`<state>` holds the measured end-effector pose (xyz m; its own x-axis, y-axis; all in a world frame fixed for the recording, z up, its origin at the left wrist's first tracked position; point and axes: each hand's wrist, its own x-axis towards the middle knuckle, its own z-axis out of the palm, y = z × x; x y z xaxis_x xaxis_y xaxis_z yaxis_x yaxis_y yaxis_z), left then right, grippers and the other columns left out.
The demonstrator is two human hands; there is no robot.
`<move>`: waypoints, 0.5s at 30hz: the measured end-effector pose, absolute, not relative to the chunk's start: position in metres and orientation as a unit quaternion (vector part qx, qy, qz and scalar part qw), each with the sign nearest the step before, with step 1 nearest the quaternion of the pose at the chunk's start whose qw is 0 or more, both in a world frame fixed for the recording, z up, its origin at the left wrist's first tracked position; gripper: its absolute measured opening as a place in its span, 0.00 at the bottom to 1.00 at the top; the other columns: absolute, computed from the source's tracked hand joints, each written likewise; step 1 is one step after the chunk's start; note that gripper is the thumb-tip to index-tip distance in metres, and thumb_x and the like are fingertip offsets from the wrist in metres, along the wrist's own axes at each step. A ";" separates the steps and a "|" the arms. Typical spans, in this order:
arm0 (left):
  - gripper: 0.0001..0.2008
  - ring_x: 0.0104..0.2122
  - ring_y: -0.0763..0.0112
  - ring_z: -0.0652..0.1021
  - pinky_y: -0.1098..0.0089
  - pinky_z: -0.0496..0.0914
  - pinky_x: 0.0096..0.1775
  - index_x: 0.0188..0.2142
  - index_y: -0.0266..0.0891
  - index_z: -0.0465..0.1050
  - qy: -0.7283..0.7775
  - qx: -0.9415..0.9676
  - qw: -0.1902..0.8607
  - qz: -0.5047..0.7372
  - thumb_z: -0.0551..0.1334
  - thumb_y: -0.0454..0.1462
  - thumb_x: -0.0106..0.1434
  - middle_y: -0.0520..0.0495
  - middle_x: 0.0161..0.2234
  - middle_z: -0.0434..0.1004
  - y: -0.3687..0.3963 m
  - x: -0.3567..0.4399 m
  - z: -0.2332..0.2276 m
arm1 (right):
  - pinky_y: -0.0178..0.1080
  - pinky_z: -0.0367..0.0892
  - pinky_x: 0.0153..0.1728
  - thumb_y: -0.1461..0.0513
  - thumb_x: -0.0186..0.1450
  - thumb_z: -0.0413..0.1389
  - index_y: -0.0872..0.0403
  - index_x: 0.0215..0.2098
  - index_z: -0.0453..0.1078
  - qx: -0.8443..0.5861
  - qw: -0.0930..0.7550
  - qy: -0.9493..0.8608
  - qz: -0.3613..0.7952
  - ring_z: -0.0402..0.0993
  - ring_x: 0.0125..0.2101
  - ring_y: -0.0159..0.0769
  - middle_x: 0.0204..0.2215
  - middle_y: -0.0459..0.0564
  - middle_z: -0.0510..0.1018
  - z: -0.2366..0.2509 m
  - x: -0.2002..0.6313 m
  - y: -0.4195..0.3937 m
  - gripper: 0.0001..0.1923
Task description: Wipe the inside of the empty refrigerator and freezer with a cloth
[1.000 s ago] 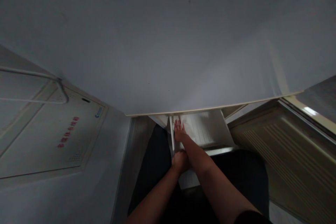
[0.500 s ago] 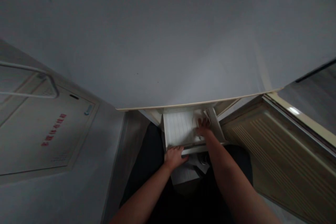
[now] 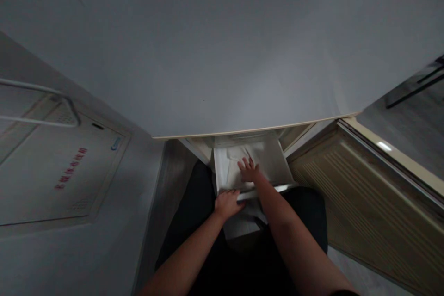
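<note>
Your left hand (image 3: 227, 204) grips the front edge of a pulled-out white drawer (image 3: 274, 166), fingers curled over its metal handle strip (image 3: 274, 188). Your right hand (image 3: 249, 170) lies inside the drawer with the fingers spread flat, pressing on a pale cloth (image 3: 236, 159) that covers part of the drawer floor; it clasps nothing that you can make out, only rests palm down on the fabric.

As for progress, the drawer stands open and the cloth sits in it, toward the back and left, under your right palm. It looks rumpled rather than smooth, so by my reading the spreading or wiping is only partly done, and the drawer is not yet pushed in. The light is dim, so the folds of the cloth are hard to follow.

Above the drawer a broad white door (image 3: 222, 55) fills most of the view, its lower edge running just over the drawer. To your right a second door (image 3: 374, 194) hangs open, showing a ribbed beige inner lining. To your left there is a pale panel (image 3: 62, 171) with red lettering and a thin bar near it. Your dark trousers (image 3: 197, 222) and a grey floor show below the drawer. No worktop appears in view.
</note>
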<state>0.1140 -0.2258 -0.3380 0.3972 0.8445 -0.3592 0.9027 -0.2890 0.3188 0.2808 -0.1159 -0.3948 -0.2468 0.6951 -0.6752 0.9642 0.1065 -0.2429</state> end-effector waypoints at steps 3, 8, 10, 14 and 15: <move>0.20 0.46 0.51 0.82 0.57 0.73 0.48 0.46 0.40 0.77 0.546 0.804 0.227 -0.066 0.60 0.52 0.64 0.39 0.43 0.83 -0.227 0.116 -0.337 | 0.66 0.46 0.66 0.54 0.61 0.66 0.50 0.76 0.25 0.679 0.236 0.621 -0.313 0.21 0.72 0.62 0.73 0.59 0.18 -0.393 0.341 -0.120 0.62; 0.21 0.46 0.50 0.82 0.56 0.73 0.47 0.46 0.39 0.77 0.543 0.809 0.214 -0.070 0.59 0.52 0.65 0.38 0.43 0.83 -0.226 0.117 -0.335 | 0.54 0.54 0.67 0.62 0.57 0.68 0.65 0.76 0.34 0.737 0.249 0.562 -0.282 0.39 0.72 0.61 0.73 0.74 0.30 -0.392 0.351 -0.129 0.61; 0.21 0.46 0.50 0.82 0.57 0.73 0.47 0.47 0.39 0.76 0.540 0.811 0.213 -0.071 0.60 0.51 0.65 0.38 0.43 0.83 -0.226 0.117 -0.336 | 0.62 0.61 0.61 0.63 0.65 0.59 0.70 0.74 0.42 0.755 0.244 0.548 -0.265 0.52 0.68 0.68 0.70 0.82 0.40 -0.393 0.329 -0.128 0.47; 0.20 0.47 0.52 0.81 0.57 0.73 0.48 0.48 0.40 0.76 0.532 0.816 0.215 -0.067 0.62 0.51 0.64 0.39 0.45 0.83 -0.227 0.114 -0.339 | 0.64 0.71 0.48 0.66 0.70 0.47 0.70 0.68 0.59 0.735 0.226 0.573 -0.283 0.66 0.61 0.67 0.65 0.83 0.58 -0.394 0.282 -0.123 0.29; 0.20 0.48 0.53 0.81 0.57 0.73 0.49 0.48 0.40 0.76 0.530 0.817 0.216 -0.064 0.62 0.50 0.64 0.39 0.45 0.83 -0.227 0.114 -0.340 | 0.62 0.72 0.48 0.65 0.70 0.49 0.69 0.66 0.63 0.716 0.216 0.594 -0.296 0.67 0.60 0.66 0.62 0.82 0.62 -0.394 0.272 -0.122 0.28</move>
